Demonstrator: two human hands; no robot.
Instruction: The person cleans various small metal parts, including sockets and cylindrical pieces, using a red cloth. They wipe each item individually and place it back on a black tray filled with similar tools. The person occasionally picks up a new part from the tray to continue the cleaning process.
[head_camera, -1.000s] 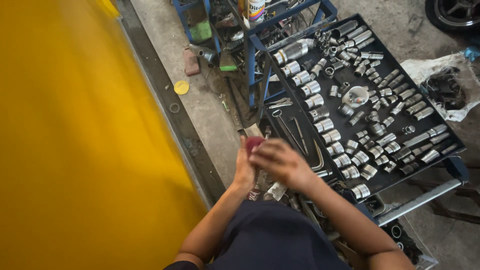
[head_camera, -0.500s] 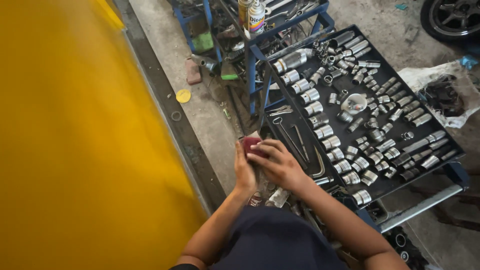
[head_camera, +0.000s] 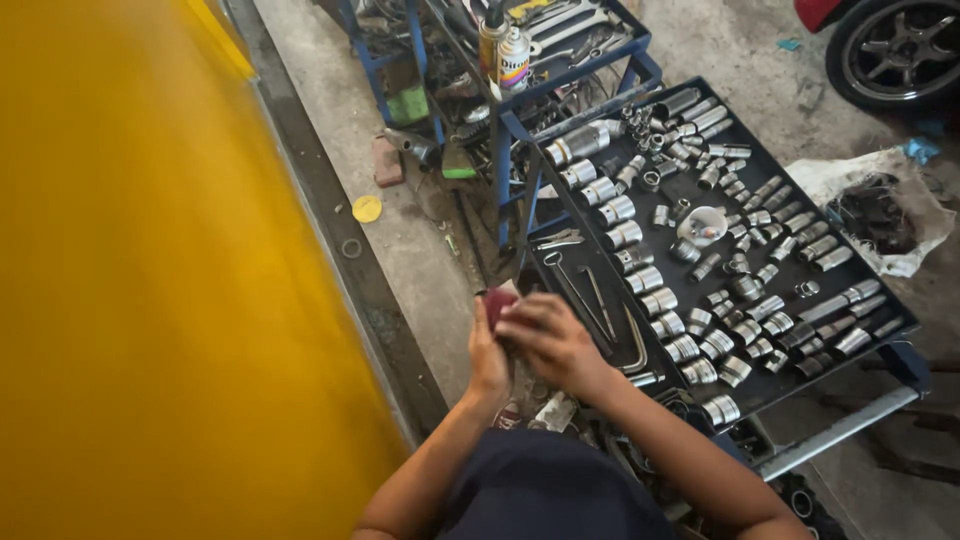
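While the left hand (head_camera: 488, 358) is cupping a small dark-red object (head_camera: 497, 303) from beneath, the right hand (head_camera: 548, 340) is closing over it from above, fingers curled, so that both hands are gripping the one item. The object is sitting between the palms, just beside the near-left corner of the black tool tray (head_camera: 905, 322), above the concrete floor (head_camera: 420, 250).

Risk, as a judgement: the object is mostly being hidden by the fingers, and its grip surface cannot be assessed. A slackening of either hand is likely to be dropping it to the floor or among the long tools (head_camera: 590, 300) lying in the tray. An elbow swinging right could be striking the tray edge and scattering the sockets (head_camera: 660, 300).

Materials: the sockets are polished steel cylinders, lying in rough rows by size. The tray is flat, matt and dark, and is resting on a blue tubular frame (head_camera: 520, 150). A spray can (head_camera: 513, 60) is standing upright on the upper shelf. A large glossy yellow surface (head_camera: 150, 300) is filling the left side. A tyre with a spoked rim (head_camera: 895, 50) is showing at top right.
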